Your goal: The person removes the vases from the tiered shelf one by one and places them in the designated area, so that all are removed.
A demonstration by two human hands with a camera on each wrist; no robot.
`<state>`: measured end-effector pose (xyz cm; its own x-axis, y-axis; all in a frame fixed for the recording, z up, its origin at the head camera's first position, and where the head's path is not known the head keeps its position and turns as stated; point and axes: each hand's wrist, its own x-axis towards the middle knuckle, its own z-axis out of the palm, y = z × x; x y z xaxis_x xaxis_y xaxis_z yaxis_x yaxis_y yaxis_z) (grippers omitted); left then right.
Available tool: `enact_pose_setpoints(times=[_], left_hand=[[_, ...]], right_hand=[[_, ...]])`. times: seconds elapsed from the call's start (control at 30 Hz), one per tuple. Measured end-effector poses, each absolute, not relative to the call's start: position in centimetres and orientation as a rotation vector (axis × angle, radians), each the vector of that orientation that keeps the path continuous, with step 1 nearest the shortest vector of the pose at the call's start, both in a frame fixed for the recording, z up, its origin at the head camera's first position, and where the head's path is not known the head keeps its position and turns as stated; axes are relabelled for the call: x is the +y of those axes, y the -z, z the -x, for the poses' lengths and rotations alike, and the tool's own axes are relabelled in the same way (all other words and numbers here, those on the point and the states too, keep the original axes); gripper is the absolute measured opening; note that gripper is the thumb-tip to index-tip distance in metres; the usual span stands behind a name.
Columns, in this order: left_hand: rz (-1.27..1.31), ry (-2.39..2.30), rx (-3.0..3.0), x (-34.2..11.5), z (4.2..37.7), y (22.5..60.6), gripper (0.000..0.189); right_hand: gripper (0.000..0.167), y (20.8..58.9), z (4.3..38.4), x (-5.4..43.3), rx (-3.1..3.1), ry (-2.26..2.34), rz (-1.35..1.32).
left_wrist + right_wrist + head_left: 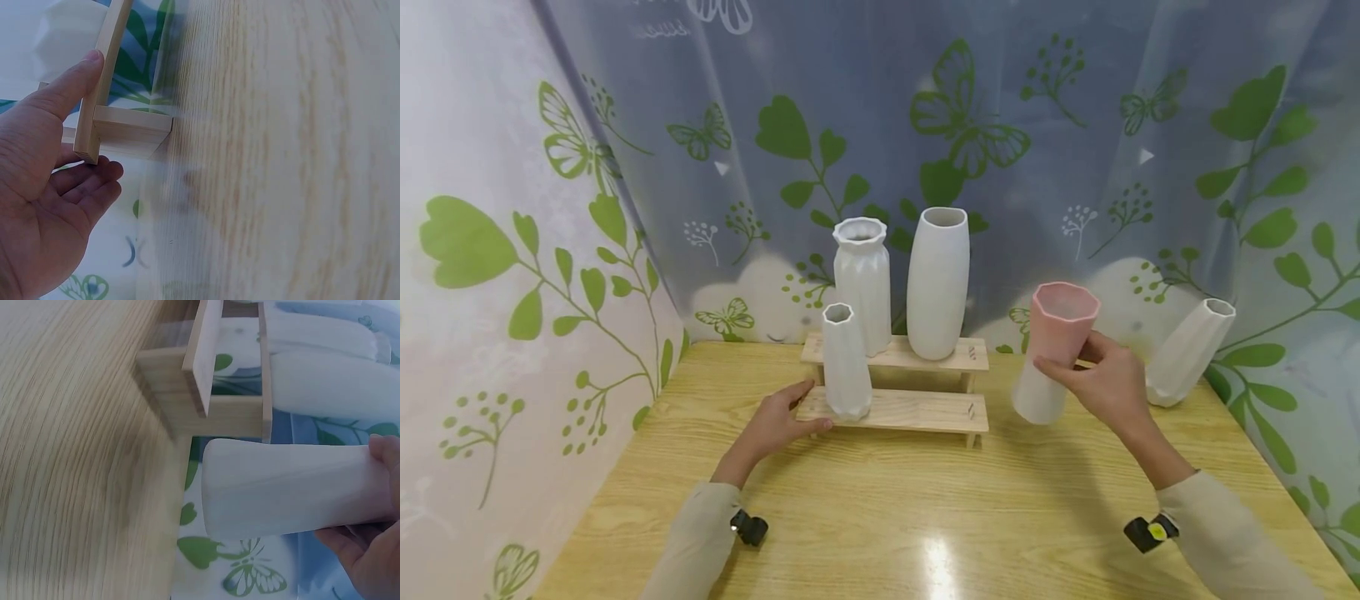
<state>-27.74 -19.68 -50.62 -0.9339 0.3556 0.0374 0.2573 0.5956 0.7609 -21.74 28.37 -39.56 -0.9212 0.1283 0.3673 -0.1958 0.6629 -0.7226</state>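
My right hand (1108, 379) grips a vase (1051, 367) that is pink at its faceted rim and fades to white at the base. The vase is held up to the right of a two-step wooden stand (917, 410), and its white lower part (281, 490) fills the middle of the right wrist view. At the stand's left end, my left hand (782, 421) holds the lower step, thumb along its front edge in the left wrist view and fingers (94, 187) curled at its end. A slim white vase (846, 367) stands on the lower step near that hand.
Two taller white vases, one ribbed with a scalloped rim (862, 287) and one smooth (938, 283), stand on the upper step. Behind my right hand a white vase (1191, 354) leans at the right. A printed curtain (865, 100) surrounds the wooden table (865, 517).
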Motion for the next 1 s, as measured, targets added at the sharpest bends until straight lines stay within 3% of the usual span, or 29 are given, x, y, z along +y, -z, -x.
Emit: enact_pose_setpoints(times=[1.0], left_hand=[[-0.537,-1.276,2.703,-19.8,27.7,50.7,0.098]], right_hand=[[0.061,41.9,24.9,35.4,-2.436,-1.034,0.147]])
